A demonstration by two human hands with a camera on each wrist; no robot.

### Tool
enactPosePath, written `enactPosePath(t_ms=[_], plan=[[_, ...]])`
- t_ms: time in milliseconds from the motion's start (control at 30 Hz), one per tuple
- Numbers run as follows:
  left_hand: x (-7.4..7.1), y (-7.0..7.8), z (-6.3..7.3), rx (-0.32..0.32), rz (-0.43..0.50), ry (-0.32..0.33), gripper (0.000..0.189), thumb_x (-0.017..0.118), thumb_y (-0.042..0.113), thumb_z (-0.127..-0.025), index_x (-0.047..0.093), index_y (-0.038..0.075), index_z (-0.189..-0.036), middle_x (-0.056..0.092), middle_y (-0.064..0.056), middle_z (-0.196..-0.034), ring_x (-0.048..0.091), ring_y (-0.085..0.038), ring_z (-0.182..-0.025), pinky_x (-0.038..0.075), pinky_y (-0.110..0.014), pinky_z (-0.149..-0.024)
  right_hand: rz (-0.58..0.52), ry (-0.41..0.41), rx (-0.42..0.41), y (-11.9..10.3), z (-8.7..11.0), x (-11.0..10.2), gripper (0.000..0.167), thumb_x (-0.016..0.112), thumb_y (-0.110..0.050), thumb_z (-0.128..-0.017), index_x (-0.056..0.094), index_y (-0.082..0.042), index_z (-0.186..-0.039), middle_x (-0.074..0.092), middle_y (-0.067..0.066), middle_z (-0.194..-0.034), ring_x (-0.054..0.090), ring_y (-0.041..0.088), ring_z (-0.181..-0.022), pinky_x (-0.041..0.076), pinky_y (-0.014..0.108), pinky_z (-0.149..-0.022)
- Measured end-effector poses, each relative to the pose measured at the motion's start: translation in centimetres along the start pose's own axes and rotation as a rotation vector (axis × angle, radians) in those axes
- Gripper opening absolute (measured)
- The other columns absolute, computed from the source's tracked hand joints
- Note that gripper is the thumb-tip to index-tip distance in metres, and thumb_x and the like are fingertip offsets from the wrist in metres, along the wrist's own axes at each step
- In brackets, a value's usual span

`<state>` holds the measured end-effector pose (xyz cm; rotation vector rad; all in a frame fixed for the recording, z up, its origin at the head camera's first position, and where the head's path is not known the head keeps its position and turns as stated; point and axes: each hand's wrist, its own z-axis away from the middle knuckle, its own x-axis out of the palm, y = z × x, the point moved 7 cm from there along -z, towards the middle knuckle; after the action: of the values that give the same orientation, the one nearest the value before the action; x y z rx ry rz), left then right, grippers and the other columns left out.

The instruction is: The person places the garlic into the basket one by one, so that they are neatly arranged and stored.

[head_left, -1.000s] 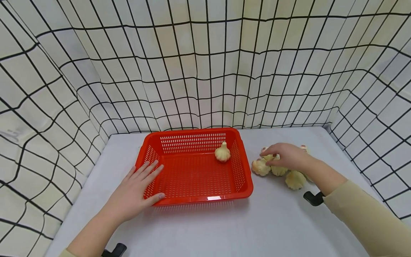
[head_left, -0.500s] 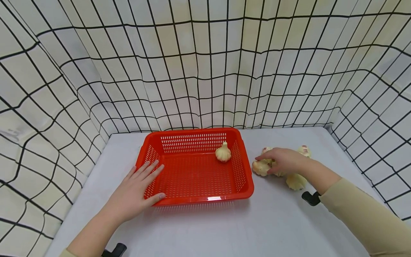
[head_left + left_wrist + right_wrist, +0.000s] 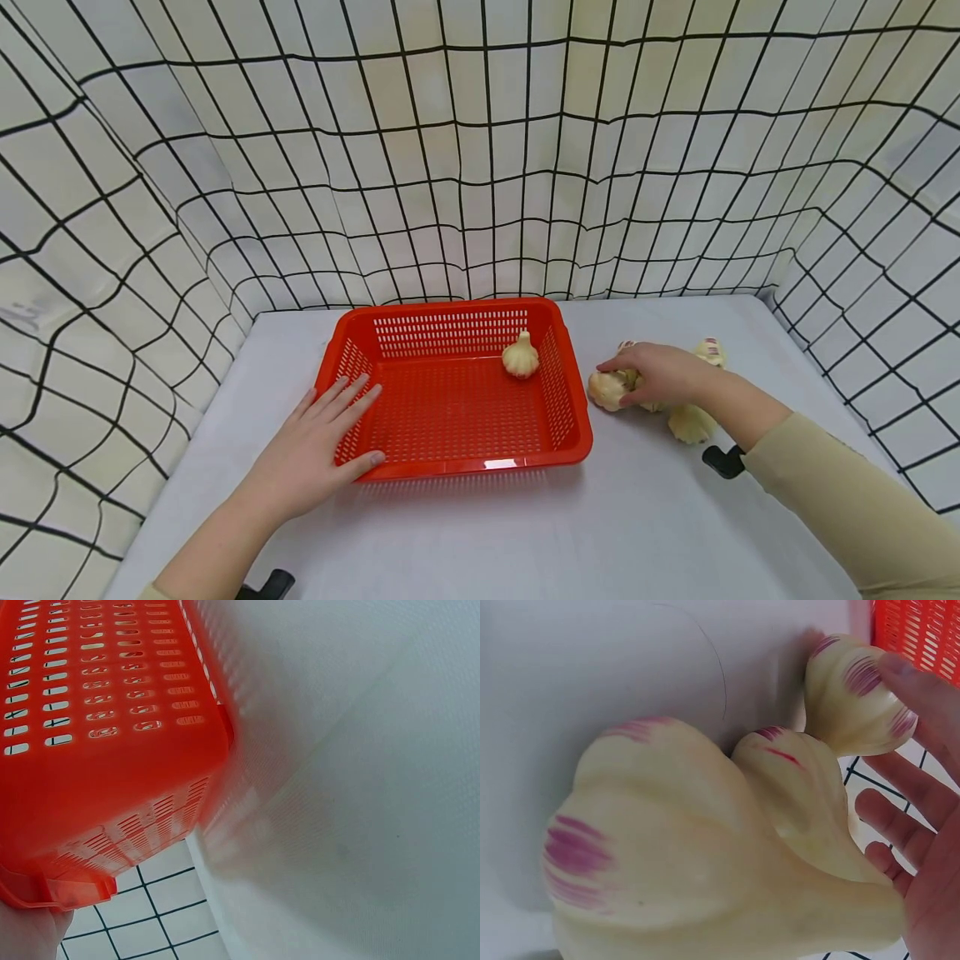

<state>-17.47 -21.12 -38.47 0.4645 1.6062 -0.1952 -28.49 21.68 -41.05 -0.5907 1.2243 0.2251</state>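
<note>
One garlic bulb (image 3: 521,356) sits inside the red perforated basket (image 3: 450,470); I have the left hand (image 3: 318,446) spread on its rim (probably to steady it), the right hand (image 3: 663,372) pinching a second bulb (image 3: 607,389) just outside.

The head view is bright and even, with a white glare streak on the near rim of the red basket (image 3: 420,472) and a soft shadow before it on the surface (image 3: 480,542). The netting (image 3: 455,125) splays toward the edges (wide-angle stretch). The left wrist view is hazier, red tinting the surface; the right's is greyer, its large foreground garlic bulb (image 3: 675,832) slightly soft.
</note>
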Motion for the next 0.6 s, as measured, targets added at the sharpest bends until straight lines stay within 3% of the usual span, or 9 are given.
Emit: enactPosePath(t_ms=[600], plan=[[0.10,-0.07,-0.07,0.000,-0.002,0.004,0.087,0.063,0.062,-0.087,0.032,0.020,-0.157,0.024,-0.006,-0.163,0.021,-0.037,-0.148,-0.001,-0.052,-0.121,-0.043,-0.012,0.057,-0.17,0.29,0.56,0.057,0.082,-0.040,-0.080,0.063,-0.030,-0.133,0.064,-0.003,-0.127,0.057,0.021,-0.112,0.054,0.048,-0.090]])
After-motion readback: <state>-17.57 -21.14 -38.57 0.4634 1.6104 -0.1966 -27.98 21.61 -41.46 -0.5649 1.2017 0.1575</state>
